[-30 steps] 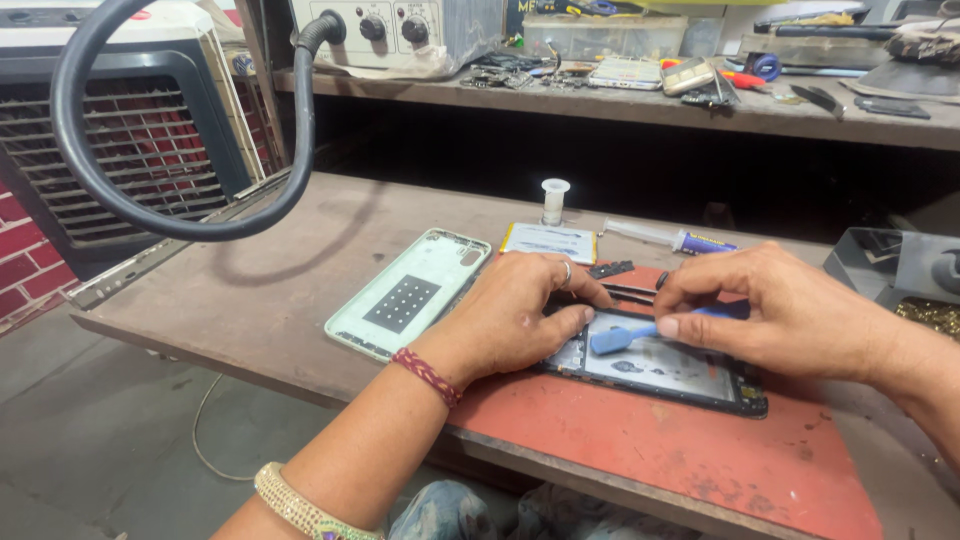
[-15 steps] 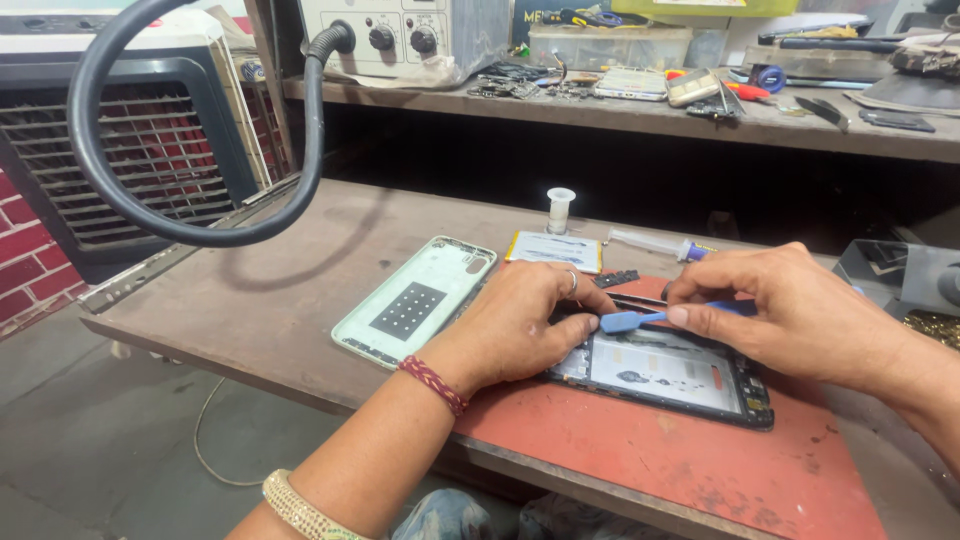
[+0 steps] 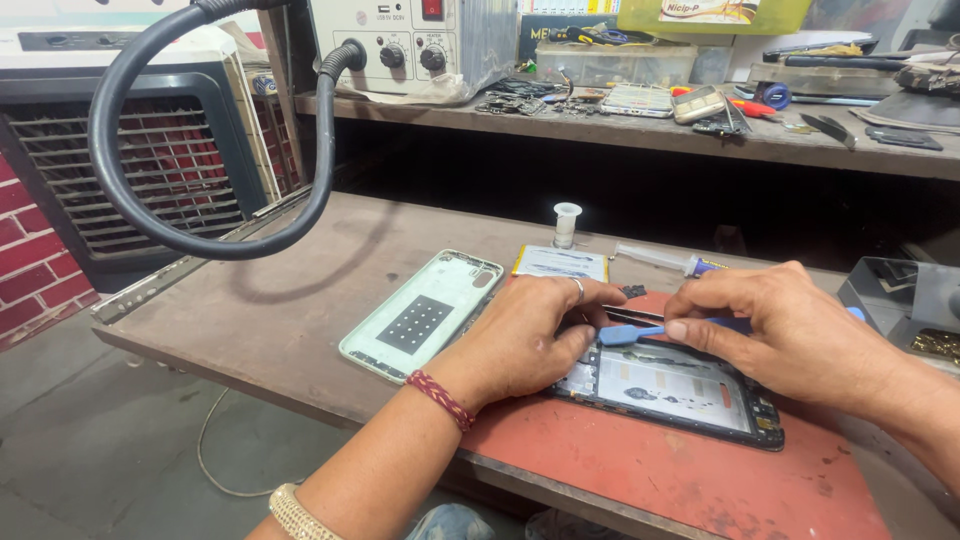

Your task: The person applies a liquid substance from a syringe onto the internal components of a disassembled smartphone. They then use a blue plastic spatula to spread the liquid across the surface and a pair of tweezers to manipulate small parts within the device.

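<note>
Opened phone point(image 3: 668, 388) on red mat point(image 3: 700, 480), brown workbench point(image 3: 300, 290), under both hands.

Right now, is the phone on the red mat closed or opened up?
Opened up: the phone shows bare internals, and its pale green back cover lies apart.

Left hand point(image 3: 525, 340) pressed flat; right hand point(image 3: 790, 335) pinching, fingers curled.

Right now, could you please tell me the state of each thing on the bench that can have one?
Phone: opened, back off, lying flat on the red mat.
Back cover: removed, lying inside up on the bench.
Blue pry tool: pinched in the right hand, tip at the phone's top edge.
Left hand: pressing down on the phone's left end.
Small white bottle: upright, capped.
</note>
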